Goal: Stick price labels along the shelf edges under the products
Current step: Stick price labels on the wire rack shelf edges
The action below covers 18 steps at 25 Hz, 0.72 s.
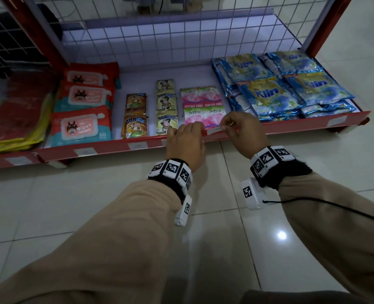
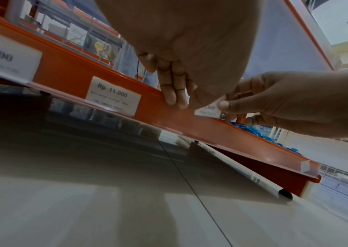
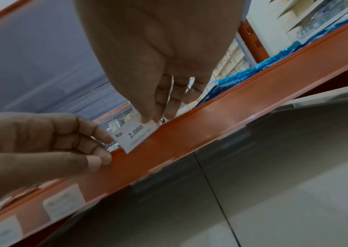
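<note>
A white price label (image 1: 214, 129) marked "Rp. 2.000" (image 3: 136, 135) stands at the top of the red shelf edge (image 1: 280, 127), below the pink Soffell tissue packs (image 1: 203, 106). My right hand (image 1: 226, 126) pinches the label's right upper corner between thumb and fingers (image 3: 152, 115). My left hand (image 1: 194, 133) grips the shelf edge just left of the label, with its fingertips (image 3: 105, 139) at the label's left end and its thumb on the front of the strip. The left wrist view shows those fingers (image 2: 174, 98) lying over the red edge.
Other labels sit in the strip to the left, one reading "Rp. 11.000" (image 2: 114, 96). On the shelf lie wipes packs (image 1: 80, 126), Top Ice sachets (image 1: 135, 126) and blue Klin detergent bags (image 1: 275, 93). A wire grid (image 1: 159, 40) backs the shelf. Tiled floor (image 1: 94, 205) lies below.
</note>
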### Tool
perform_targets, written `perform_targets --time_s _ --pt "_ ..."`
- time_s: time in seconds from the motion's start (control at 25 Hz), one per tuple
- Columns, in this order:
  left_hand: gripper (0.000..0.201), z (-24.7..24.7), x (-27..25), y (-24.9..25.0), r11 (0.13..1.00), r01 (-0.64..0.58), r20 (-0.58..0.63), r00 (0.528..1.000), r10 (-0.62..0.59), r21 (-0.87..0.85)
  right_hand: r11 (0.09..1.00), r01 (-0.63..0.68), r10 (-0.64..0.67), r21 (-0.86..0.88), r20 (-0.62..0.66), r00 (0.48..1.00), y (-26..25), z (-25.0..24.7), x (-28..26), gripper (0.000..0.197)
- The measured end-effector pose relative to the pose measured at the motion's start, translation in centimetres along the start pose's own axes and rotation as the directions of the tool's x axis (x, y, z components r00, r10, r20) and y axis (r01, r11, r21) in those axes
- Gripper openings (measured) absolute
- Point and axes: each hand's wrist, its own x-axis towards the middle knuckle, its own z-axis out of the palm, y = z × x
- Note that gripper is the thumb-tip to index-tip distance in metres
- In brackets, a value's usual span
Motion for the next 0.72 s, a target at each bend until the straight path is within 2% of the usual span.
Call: perform_targets --time_s 0.12,0.28,0.48,0.72 --pt "0.04 0.26 -0.17 -0.04 0.998 -0.038 0.032 0.999 0.036 0.049 0.995 0.027 -0.023 -0.099 0.042 0.999 -0.01 0.58 -0.37 0.011" --pt "0.037 0.55 -0.19 0.05 0.991 -0.042 0.056 0.998 0.035 0.126 0.978 0.098 -0.085 -0.186 0.077 0.993 -0.11 0.49 -0.77 0.014" --pt "0.034 0.75 0.08 0.29 0.979 -0.05 0.05 0.998 0.041 0.196 0.901 0.176 -0.103 -0.395 0.199 0.975 -0.29 0.25 -0.52 0.018" --pt "0.031 0.85 -0.21 0.22 0.978 -0.067 0.015 0.998 0.065 0.197 0.871 0.209 -0.104 -0.444 0.25 0.963 -0.25 0.16 -0.51 0.024"
